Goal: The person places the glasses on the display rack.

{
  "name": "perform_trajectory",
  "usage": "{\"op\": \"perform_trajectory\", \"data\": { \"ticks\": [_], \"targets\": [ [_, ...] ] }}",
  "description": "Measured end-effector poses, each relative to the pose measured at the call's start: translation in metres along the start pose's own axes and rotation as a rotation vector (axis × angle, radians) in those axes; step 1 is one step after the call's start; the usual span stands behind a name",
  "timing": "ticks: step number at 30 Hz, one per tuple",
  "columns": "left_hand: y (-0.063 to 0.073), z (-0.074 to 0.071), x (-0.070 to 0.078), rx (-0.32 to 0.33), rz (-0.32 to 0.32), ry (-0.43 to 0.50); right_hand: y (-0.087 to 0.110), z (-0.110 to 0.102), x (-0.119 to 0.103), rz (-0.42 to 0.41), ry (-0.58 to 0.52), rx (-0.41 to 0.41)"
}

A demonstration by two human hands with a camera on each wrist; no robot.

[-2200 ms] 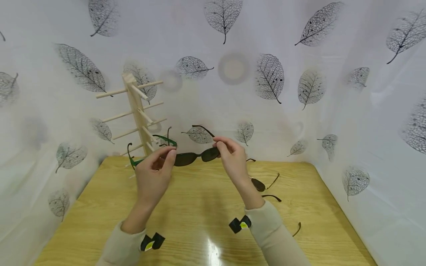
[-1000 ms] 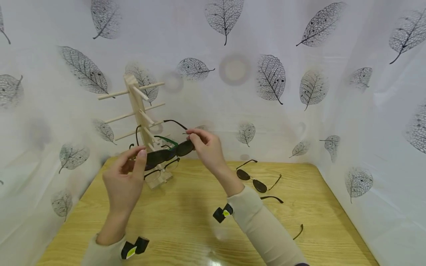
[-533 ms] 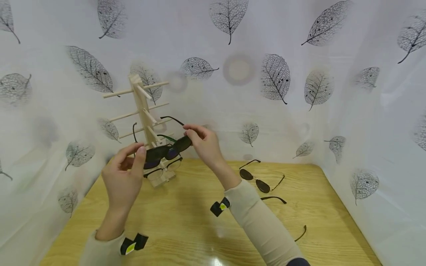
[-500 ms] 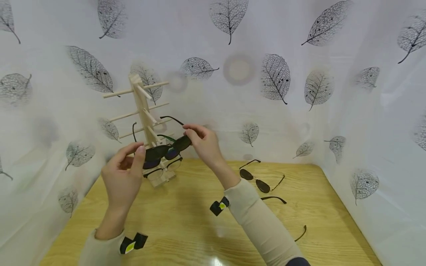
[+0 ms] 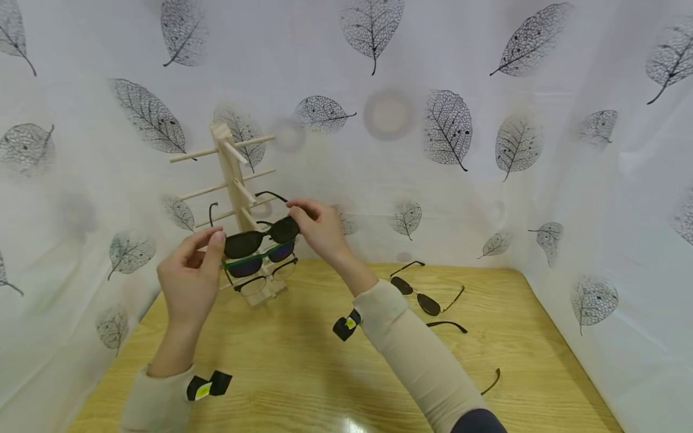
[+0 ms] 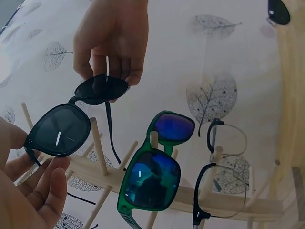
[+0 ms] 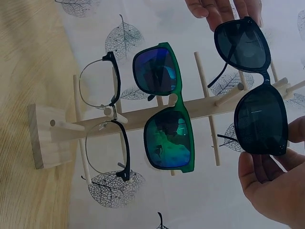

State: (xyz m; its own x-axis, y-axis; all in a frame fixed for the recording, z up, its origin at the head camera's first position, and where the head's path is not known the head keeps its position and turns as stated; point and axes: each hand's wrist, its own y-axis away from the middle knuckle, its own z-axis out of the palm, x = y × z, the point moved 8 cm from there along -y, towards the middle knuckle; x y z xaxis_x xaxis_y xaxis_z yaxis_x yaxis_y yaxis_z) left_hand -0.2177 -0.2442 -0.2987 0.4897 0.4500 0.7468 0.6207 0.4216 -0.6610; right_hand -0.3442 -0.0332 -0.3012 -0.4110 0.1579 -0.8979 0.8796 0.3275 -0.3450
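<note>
Pinching black sunglasses (image 5: 243, 244) by edges below open pegs (image 5: 236, 153).

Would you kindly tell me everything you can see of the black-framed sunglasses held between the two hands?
The black plastic-looking sunglasses have dark, rounded lenses, a narrow bridge and slim temples, folded out. The left hand and right hand pinch opposite ends. They are held in front of the pale wooden peg rack, above the green-framed mirrored sunglasses, with the right-hand end higher in the head view. Whether they touch a peg is unclear.
</note>
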Motion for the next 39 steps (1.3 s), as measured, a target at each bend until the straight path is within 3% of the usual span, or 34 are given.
{"op": "perform_trajectory", "data": {
  "ticks": [14, 39],
  "targets": [
    [-0.011, -0.001, -0.012, -0.025, -0.074, -0.02, -0.01, 0.008, 0.007, 0.036, 0.044, -0.025],
    [-0.016, -0.001, -0.026, -0.027, -0.122, -0.026, -0.023, 0.018, 0.016, 0.078, 0.077, -0.031]
  ]
}}
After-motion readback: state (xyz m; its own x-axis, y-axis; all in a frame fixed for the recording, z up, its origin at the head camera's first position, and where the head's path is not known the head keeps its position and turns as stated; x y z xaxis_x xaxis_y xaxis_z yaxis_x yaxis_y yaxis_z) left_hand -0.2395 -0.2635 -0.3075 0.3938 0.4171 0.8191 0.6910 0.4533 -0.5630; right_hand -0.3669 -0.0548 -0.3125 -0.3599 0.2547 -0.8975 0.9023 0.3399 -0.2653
